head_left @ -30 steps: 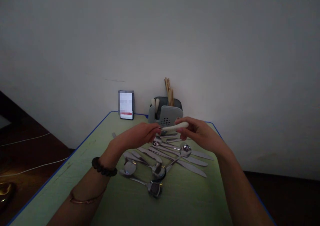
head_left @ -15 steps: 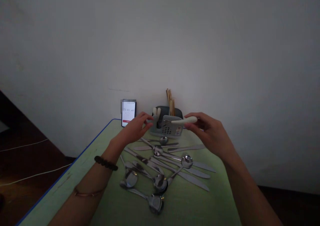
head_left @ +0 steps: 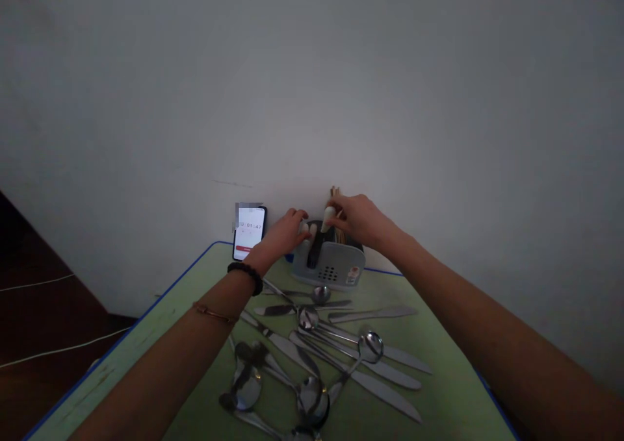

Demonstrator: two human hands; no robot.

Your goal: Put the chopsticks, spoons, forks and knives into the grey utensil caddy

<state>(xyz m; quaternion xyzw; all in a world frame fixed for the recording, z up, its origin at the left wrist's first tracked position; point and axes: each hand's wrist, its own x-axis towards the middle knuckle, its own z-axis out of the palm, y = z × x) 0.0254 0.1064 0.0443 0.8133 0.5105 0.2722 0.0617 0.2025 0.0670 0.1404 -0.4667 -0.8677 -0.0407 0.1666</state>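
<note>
My right hand (head_left: 355,217) pinches the white handle of a fork (head_left: 328,219), held upright over the grey cutlery holder (head_left: 336,265); its metal end is hidden. At the holder's left end, my left hand (head_left: 287,234) has its thumb and fingers closed around the side, close against white handles (head_left: 312,232) standing inside. Wooden chopsticks (head_left: 335,191) stick up behind my right fingers. In front of the holder lie several metal spoons (head_left: 308,317) and table knives (head_left: 385,394), some crossing each other.
A phone (head_left: 249,233) showing a running timer leans on the wall to the left of the holder. The green table (head_left: 195,337) has a blue edge and meets the wall behind the holder. A white cable (head_left: 68,347) runs at the far left.
My right hand has moved left and turned the fork from level to upright above the holder. My left hand stays by the holder's left side. The view has shifted slightly.
</note>
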